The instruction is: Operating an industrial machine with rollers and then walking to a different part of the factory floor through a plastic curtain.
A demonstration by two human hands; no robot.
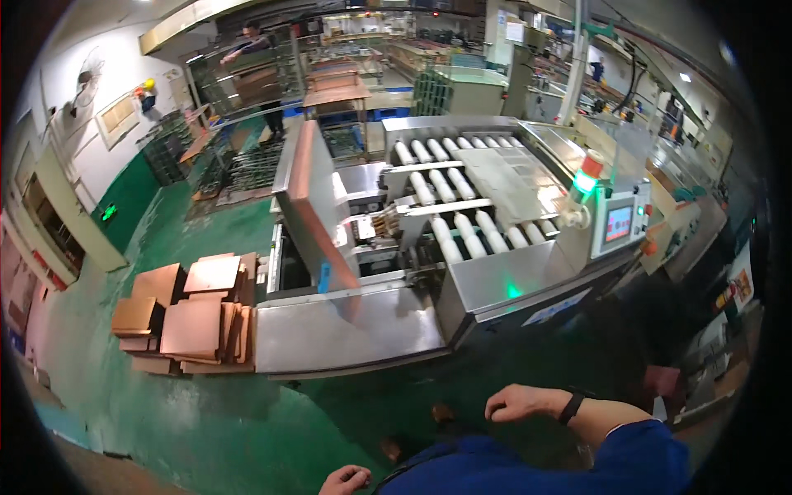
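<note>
My right hand (518,402) hangs in front of me with its fingers curled loosely and nothing in it; a black band sits on the wrist. My left hand (346,478) shows at the lower edge, fingers curled, also holding nothing. Both hands are well short of the steel conveyor machine (495,280), whose white rollers (462,206) run away from me. A stack of copper sheets (312,206) leans upright at the machine's loading end, above a flat steel shelf (330,334).
Piles of copper sheets (190,318) lie on the green floor (206,412) left of the machine. A control panel with a screen (619,223) and a green signal lamp (587,177) stand on the right. Another person (260,49) works at racks far back.
</note>
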